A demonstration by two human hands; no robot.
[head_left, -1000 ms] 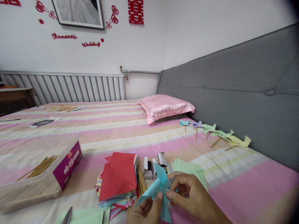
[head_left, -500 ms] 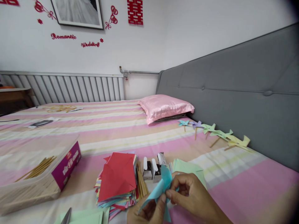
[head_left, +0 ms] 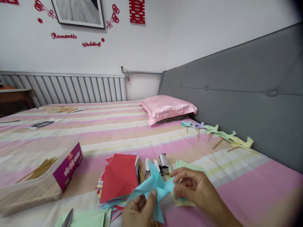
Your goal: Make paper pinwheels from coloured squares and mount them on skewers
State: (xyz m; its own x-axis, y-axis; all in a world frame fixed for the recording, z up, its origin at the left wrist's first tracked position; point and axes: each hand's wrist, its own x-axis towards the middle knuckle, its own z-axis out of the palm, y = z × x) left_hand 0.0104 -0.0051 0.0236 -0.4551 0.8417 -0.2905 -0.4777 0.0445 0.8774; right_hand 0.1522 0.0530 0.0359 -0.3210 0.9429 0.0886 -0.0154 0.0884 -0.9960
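A light-blue paper pinwheel (head_left: 157, 186) is held up over the bed, its blades spread and facing me. My left hand (head_left: 139, 209) pinches it near the middle, thumb on the front. At its right blade, the fingertips of my right hand (head_left: 193, 186) are closed on the paper. Just left of the pinwheel lies a stack of coloured paper (head_left: 120, 178), red on top. Thin wooden sticks (head_left: 142, 172) and small open boxes (head_left: 163, 160) are partly hidden behind the blades. Light-green paper (head_left: 189, 165) lies behind my right hand.
Several finished pinwheels (head_left: 223, 135) on sticks line the grey headboard (head_left: 236, 85). A clear plastic box (head_left: 30, 192) of sticks stands at left. Scissors (head_left: 68, 217) rest on green sheets (head_left: 87, 219) at the front. A pink pillow (head_left: 169, 108) lies farther back.
The pinwheel has turned to face me and moved slightly left, its blades now spread out. My right hand has shifted from its centre to the right blade; my left hand has moved slightly left.
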